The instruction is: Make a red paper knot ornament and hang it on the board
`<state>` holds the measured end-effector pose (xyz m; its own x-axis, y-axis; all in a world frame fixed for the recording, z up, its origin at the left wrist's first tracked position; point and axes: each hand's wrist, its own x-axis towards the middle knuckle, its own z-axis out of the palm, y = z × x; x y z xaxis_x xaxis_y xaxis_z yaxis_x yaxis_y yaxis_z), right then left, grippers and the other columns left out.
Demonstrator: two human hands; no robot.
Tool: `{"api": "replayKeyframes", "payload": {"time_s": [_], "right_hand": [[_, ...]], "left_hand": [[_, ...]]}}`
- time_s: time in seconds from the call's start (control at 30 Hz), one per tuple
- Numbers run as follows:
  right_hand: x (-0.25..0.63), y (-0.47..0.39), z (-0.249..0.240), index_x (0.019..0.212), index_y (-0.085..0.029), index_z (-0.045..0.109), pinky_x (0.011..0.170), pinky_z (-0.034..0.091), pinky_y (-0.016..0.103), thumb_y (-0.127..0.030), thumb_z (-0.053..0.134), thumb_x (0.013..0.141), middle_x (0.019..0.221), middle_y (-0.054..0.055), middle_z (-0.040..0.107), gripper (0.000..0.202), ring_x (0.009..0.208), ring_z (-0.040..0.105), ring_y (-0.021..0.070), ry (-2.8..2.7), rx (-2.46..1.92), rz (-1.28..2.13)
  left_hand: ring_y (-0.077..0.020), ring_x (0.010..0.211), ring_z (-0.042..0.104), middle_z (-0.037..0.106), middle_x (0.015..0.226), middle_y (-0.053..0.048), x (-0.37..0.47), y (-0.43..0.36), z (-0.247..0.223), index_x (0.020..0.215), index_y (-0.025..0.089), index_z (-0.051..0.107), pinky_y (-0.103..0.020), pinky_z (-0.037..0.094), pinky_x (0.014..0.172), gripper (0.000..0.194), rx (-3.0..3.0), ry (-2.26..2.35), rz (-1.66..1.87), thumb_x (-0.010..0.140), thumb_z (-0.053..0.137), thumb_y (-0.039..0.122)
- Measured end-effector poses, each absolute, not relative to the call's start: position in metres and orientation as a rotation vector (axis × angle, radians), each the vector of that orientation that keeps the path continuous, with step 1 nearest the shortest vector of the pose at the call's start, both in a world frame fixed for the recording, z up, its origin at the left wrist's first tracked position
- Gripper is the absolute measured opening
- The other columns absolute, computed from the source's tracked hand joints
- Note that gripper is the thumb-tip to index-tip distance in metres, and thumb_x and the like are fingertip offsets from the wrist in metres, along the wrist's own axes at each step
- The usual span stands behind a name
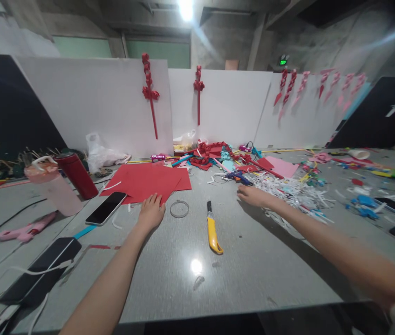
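Note:
My left hand point(151, 211) lies flat with its fingers spread on the near edge of the red paper sheets point(145, 179). Close to its right is a thin grey ring point(179, 209). A yellow-handled utility knife point(213, 232) rests on the table between my hands, its dark end pointing away from me. My right hand point(253, 196) is low over the table beside a heap of white paper shreds point(288, 188), fingers stretched toward the left with no object visible in them. Just beyond its fingertips is a dark blue tool point(239, 177), partly tangled among scraps.
On the left are a phone point(106, 208), a pink glue gun point(28, 229), a power strip point(42, 270) with cables, a clear bottle point(54, 186) and a red flask point(78, 176). Red paper ornaments point(150, 93) hang on the white board behind. Colored scraps point(214, 153) lie at the back.

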<state>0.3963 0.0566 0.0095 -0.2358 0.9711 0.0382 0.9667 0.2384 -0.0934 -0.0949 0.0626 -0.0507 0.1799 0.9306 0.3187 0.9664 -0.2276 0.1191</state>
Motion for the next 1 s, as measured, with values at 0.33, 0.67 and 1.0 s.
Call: {"api": "replayKeyframes", "payload": {"time_s": [0.33,0.67,1.0], "right_hand": [[0.393,0.073,-0.029,0.139,0.001,0.057,0.125,0.034,0.054,-0.041,0.03,0.109,0.154,0.033,0.053,0.058,0.149,0.048,0.0387,-2.452,-1.952,-0.036],[0.378,0.03,-0.039,0.161,0.001,0.041,0.134,0.024,0.05,-0.054,0.019,0.11,0.17,0.025,0.034,0.077,0.162,0.03,0.0326,-2.52,-1.726,0.067],[0.329,0.006,-0.028,0.166,-0.004,0.033,0.136,0.019,0.051,-0.061,0.026,0.111,0.174,0.021,0.024,0.08,0.164,0.021,0.0308,-2.532,-1.529,0.269]], "left_hand": [[-0.0347,0.152,0.045,0.05,0.163,-0.021,-0.094,0.061,-0.049,0.153,0.009,0.055,-0.052,0.033,0.126,0.055,-2.324,-1.886,-0.481,0.106,0.041,0.034],[-0.0341,0.151,0.047,0.051,0.162,-0.02,-0.094,0.061,-0.05,0.151,0.009,0.057,-0.051,0.033,0.126,0.054,-2.309,-1.876,-0.484,0.106,0.042,0.034],[-0.0355,0.151,0.047,0.051,0.162,-0.022,-0.095,0.067,-0.055,0.151,0.007,0.056,-0.053,0.034,0.126,0.055,-2.305,-1.868,-0.484,0.106,0.041,0.035]]}}
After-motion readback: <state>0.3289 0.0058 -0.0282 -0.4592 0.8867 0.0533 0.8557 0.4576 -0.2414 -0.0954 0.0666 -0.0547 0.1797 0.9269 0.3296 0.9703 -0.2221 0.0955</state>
